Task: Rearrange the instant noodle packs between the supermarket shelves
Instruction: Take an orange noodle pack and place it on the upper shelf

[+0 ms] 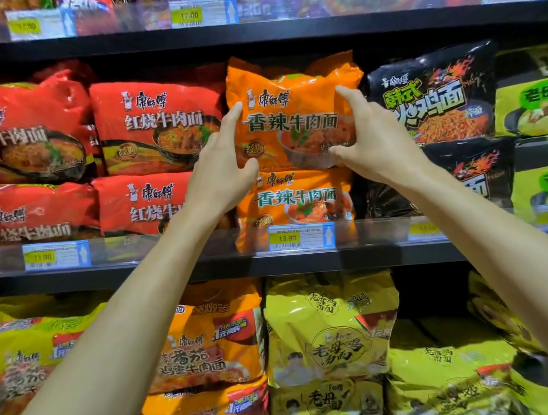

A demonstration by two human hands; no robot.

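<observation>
An orange noodle multipack sits on top of a second orange pack in the middle shelf's centre column. My left hand grips the top pack's left edge, thumb under its lower corner. My right hand grips its right edge the same way. The pack tilts slightly and partly covers the one below.
Red packs stack to the left, black packs and yellow-green packs to the right. The lower shelf holds yellow and orange packs. Purple and red packs fill the top shelf. Price tags line the shelf rails.
</observation>
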